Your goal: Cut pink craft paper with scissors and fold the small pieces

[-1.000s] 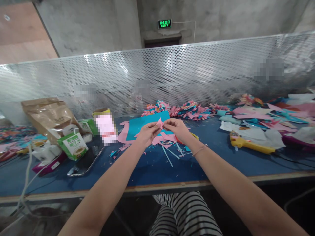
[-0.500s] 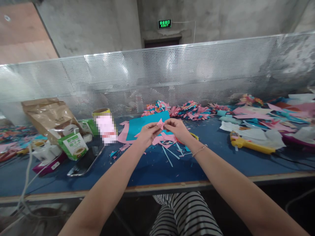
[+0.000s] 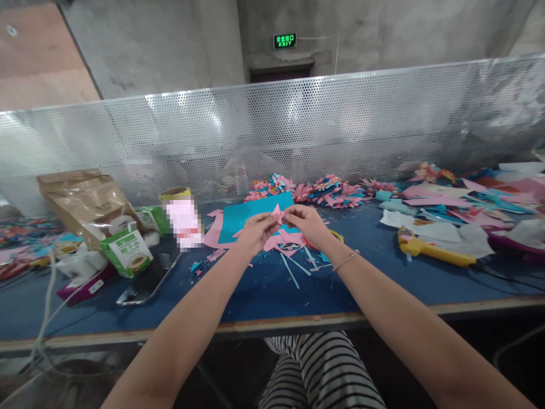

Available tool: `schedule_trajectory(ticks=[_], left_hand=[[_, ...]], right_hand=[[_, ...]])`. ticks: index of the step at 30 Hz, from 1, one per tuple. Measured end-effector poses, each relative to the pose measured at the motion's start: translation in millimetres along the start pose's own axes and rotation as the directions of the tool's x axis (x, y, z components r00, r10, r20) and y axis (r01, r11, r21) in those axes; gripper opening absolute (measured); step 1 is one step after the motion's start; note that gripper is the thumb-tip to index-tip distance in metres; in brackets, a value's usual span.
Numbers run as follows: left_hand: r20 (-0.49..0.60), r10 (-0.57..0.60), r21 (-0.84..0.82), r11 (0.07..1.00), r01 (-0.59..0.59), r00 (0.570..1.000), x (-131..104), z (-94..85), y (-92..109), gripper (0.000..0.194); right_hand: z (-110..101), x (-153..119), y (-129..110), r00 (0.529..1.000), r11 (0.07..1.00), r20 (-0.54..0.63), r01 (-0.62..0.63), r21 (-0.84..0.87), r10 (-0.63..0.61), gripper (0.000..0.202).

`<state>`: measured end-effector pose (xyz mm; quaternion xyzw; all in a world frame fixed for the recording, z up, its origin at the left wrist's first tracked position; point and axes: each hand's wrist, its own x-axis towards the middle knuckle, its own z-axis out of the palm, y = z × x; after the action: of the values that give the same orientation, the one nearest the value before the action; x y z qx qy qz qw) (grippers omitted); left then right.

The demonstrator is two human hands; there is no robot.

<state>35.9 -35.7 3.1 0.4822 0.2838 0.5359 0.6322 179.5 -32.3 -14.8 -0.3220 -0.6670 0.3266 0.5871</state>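
Observation:
Between my two hands is a small pointed piece of pink paper, its tip upward. My left hand pinches it from the left and my right hand from the right, fingers closed at its lower edges. A sheet of blue paper lies on the table behind my left hand. Pink paper scraps and thin light-blue strips lie beneath and in front of the hands. A yellow ring-shaped handle shows partly behind my right wrist.
Paper flowers are heaped along the perforated metal screen. At right lie a yellow glue gun and loose paper. On the left stand a brown bag, a green-and-white carton and a phone. The table's wooden edge runs in front.

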Motion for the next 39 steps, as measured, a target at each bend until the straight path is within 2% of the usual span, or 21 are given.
schedule_trajectory(ticks=[15, 24, 28, 33, 39], left_hand=[[-0.004, -0.005, -0.01, 1.0, 0.005, 1.0, 0.1, 0.7, -0.4, 0.008], [0.034, 0.036, 0.093, 0.995, -0.039, 0.999, -0.5, 0.6, -3.5, 0.016], [0.057, 0.014, 0.137, 0.99, -0.022, 0.998, -0.4, -0.8, -6.7, 0.02], [0.036, 0.033, 0.119, 0.992, -0.037, 0.999, 1.0, -0.7, -8.4, 0.017], [-0.015, -0.01, 0.014, 1.0, 0.01, 1.0, 1.9, 1.1, -4.7, 0.009]], right_hand=[[0.6, 1.3, 3.9, 1.0, 1.0, -0.018, -0.002, 0.01, 0.002, 0.013], [0.7, -0.5, 2.1, 1.0, 0.999, 0.022, 0.019, -0.039, -0.019, 0.01], [1.9, -1.3, -0.2, 0.999, 0.999, 0.027, 0.032, -0.034, -0.031, 0.011], [2.2, -1.7, -1.4, 0.997, 0.995, 0.037, 0.066, -0.068, -0.064, 0.013], [0.4, -2.3, -2.3, 0.994, 0.977, 0.008, 0.107, -0.185, -0.107, 0.014]])
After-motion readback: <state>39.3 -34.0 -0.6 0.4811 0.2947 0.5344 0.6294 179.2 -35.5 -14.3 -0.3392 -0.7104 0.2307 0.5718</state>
